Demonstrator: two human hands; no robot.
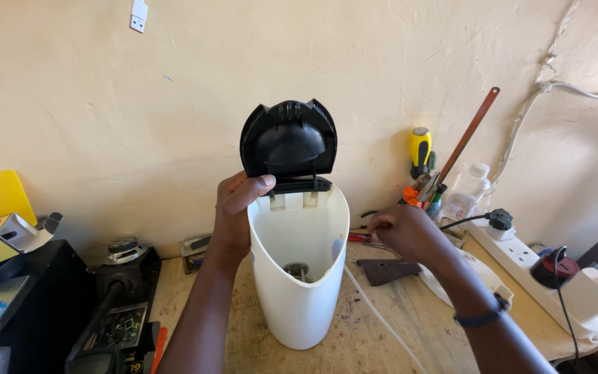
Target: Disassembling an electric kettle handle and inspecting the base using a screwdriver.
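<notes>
My left hand (238, 208) clamps the rim of the white kettle (299, 270) standing open-lidded on the table (375, 332), while my right hand (399, 232), fingers pinched together, hovers just beside it, so I judge inspection underway, needing steady reach inside.

Two bare forearms enter from the near edge, one on the left and one on the right. Neither arm shows a sleeve; both are uncovered as far as the frame's near edge. The left hand (238, 208) wears nothing: no ring, no band, no glove, and its thumbnail is short and plain. The right hand (404, 232) is likewise ungloved and without rings. Just behind it, around the right wrist, sits a thin dark blue wristband (482, 318), narrow and smooth, with a small thicker piece on its far right side.
</notes>
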